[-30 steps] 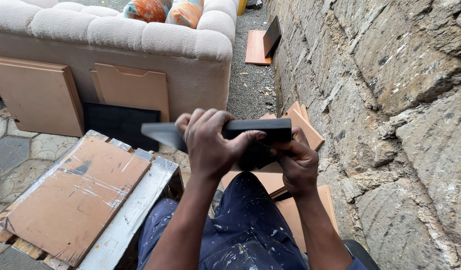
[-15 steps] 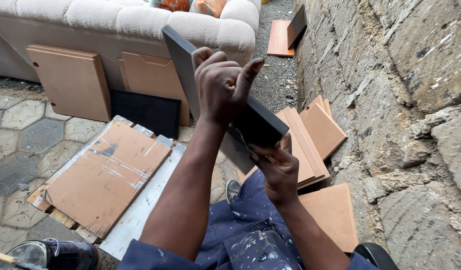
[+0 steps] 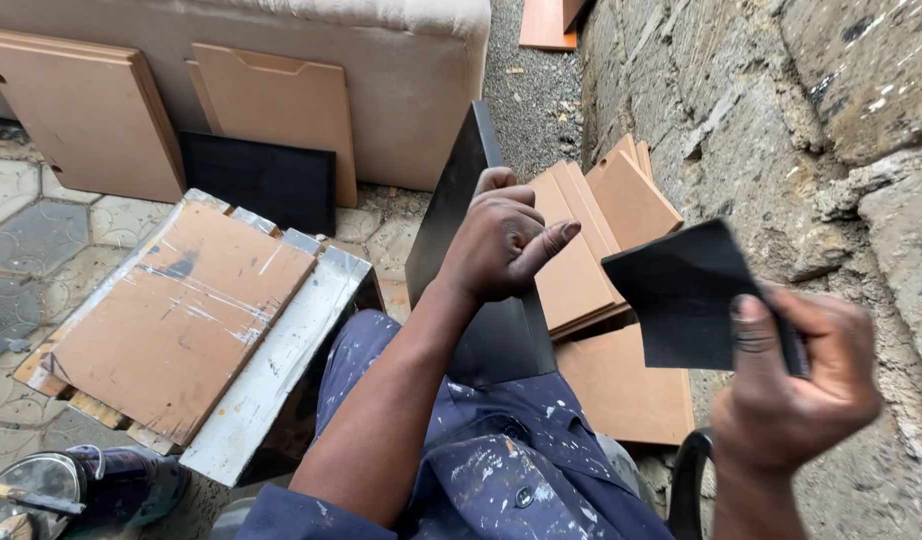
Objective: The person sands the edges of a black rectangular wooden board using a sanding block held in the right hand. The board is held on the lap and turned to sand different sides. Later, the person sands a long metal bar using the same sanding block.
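My left hand (image 3: 501, 245) grips a black painted board (image 3: 456, 215), which stands upright on its edge on my lap, top tilted away from me. My right hand (image 3: 796, 385) is raised at the right, apart from the board, and pinches a dark square sheet of abrasive paper (image 3: 681, 295). My paint-spattered blue overalls (image 3: 491, 455) fill the bottom of the view.
A brown board (image 3: 176, 315) lies on a white-edged stand at left. Brown panels (image 3: 81, 110) and a black panel (image 3: 261, 180) lean on a beige sofa (image 3: 411, 70). More brown boards (image 3: 601, 225) are stacked by the stone wall (image 3: 781, 120). A tin (image 3: 41, 500) sits bottom left.
My left hand has swung the black board from level to upright on my lap. My right hand has come off the board and moved right, lifting the dark sheet.
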